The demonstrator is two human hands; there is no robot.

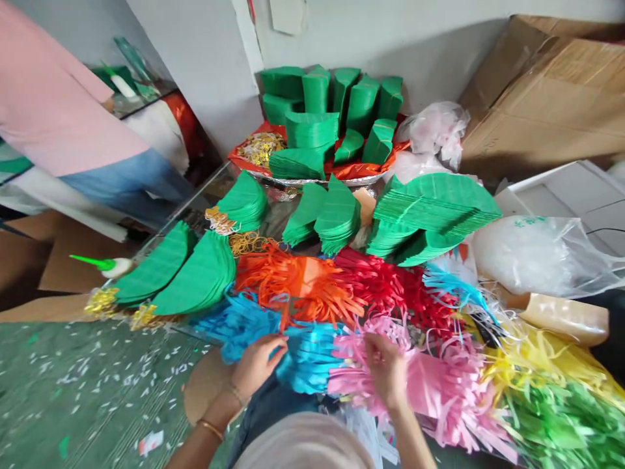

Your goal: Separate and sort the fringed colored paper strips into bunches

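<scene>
My left hand (256, 368) is over the bundle of blue fringed strips (307, 358), thumb and forefinger drawn together in a pinch. An orange strip reaches down close to these fingertips, but whether they grip it is unclear. My right hand (387, 370) is above the pink fringed strips (439, 391), its fingers curled in and slightly blurred. Anything between them is too small to make out. Just beyond the hands lie orange fringed strips (303, 280) and red fringed strips (381, 280). Stacked green half-round sheets (195, 280) sit farther left.
More green stacks (312, 130) fill a red-lined tray (342, 170) at the back. Yellow fringe (547, 358) and light green fringe (561, 417) lie right. A glue bottle (117, 267) stands left. Cardboard boxes (551, 98) rise back right; a person (73, 104) stands left.
</scene>
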